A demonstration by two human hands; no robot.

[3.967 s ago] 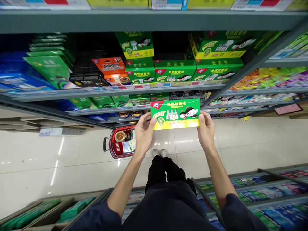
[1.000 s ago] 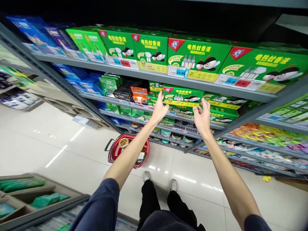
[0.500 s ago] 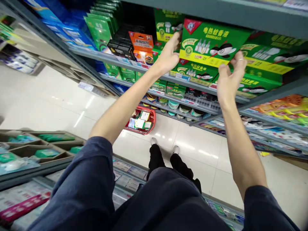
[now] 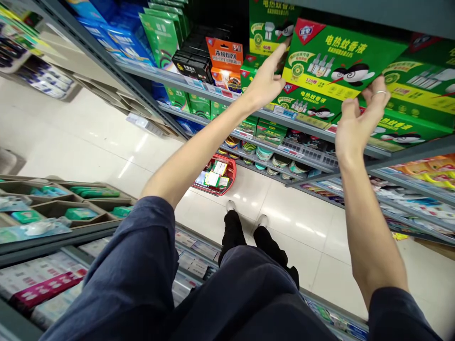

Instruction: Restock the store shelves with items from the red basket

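Green, the upper box point(image 4: 341, 61) over the lower box point(image 4: 312, 100) on the shelf point(image 4: 159, 80) has its ends gripped by the fingers point(image 4: 378, 101) of the left hand point(image 4: 263, 86) and right hand point(image 4: 357, 128), and tilting could knock the adjacent carton point(image 4: 270, 23).

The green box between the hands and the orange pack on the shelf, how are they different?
Colour: the green box has a yellow strip along its bottom; the orange pack is mostly orange.
Size: the green box looks much wider than the orange pack.
Touch: the green box has the left hand and right hand at its sides; no hand touches the orange pack.
Both have printed writing on the front.
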